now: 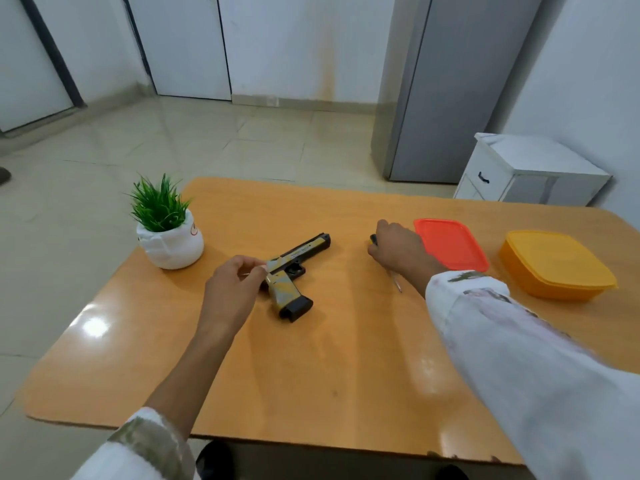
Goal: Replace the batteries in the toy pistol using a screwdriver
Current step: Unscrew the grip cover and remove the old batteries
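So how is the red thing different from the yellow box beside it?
The red lid is flat and thin; the yellow box is deep and stands taller. The red lid is bright red, the yellow box orange-yellow. The red lid lies right beside the right hand; the yellow box sits farther right, near the table edge. Both are rounded rectangles resting on the table, apart from each other.

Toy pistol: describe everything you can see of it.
The toy pistol lies flat on its side on the orange wooden table, muzzle pointing away and to the right, handle toward the near edge. It looks plastic: yellow-and-grey camouflage body, black muzzle, trigger guard and magazine base. No compartment shows open. The left grip pinches its rear end; nothing else touches it.
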